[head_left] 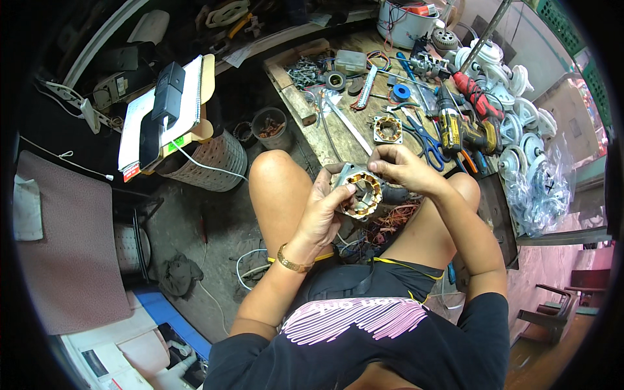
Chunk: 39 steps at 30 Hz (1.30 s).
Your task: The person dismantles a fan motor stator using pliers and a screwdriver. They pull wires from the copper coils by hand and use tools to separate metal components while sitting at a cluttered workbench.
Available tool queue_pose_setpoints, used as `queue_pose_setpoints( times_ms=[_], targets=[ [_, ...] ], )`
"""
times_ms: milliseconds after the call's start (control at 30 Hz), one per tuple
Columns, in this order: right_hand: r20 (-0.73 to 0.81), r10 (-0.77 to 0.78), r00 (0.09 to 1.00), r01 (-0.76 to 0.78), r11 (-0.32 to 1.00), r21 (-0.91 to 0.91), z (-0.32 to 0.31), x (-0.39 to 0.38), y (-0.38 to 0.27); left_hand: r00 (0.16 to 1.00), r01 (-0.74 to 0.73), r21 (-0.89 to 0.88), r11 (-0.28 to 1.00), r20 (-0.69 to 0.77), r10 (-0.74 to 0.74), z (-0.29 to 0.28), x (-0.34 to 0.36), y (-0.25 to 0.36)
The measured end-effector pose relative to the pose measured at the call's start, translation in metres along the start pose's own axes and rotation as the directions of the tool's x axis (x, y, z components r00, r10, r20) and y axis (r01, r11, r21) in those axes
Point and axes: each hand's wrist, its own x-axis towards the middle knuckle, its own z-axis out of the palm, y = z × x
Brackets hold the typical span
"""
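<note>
My left hand (pixel 322 207) grips a motor stator (pixel 375 190), a metal ring with copper windings around its open middle. The thumb lies across its near side, the other fingers behind it. At the stator's upper right edge, my right hand (pixel 402 168) has thumb and forefinger pinched together; whatever is between them is too small to make out. A second, smaller-looking stator (pixel 388 130) with a square frame lies on the wooden workbench (pixel 329 142) just beyond my hands. Tangled copper wire scraps (pixel 398 220) lie below, between my knees.
Blue-handled scissors (pixel 431 144), a yellow-black drill (pixel 448 120) and a red power tool (pixel 478 96) crowd the bench's right side. White pulley-like parts (pixel 510 127) pile up beyond. Left of the bench stand a bucket of scraps (pixel 273 138) and a perforated metal drum (pixel 211 162) bearing a notebook.
</note>
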Motion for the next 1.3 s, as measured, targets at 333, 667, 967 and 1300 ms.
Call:
queue_pose_setpoints(
  times_ms=[333, 667, 967, 1300],
  targets=[
    [-0.693, -0.556, 0.459, -0.268, 0.657, -0.705, -0.098, 0.010, 0.038, 0.980, -0.086, -0.167, 0.982, -0.194, 0.053, -0.025, -0.002, -0.032],
    [-0.189, -0.258, 0.947, -0.103, 0.316, -0.943, 0.036, -0.047, 0.077, 0.948, -0.034, -0.443, 0.896, -0.298, -0.111, -0.052, 0.014, -0.034],
    [-0.239, -0.359, 0.902, -0.105, 0.354, -0.929, 0.034, -0.031, 0.096, 0.951, -0.037, -0.458, 0.888, -0.289, -0.110, -0.056, 0.026, -0.048],
    [-0.506, -0.426, 0.750, 0.172, 0.864, -0.472, -0.009, -0.035, 0.115, 0.970, -0.140, -0.492, 0.860, -0.244, 0.018, -0.069, 0.051, -0.033]
  ],
)
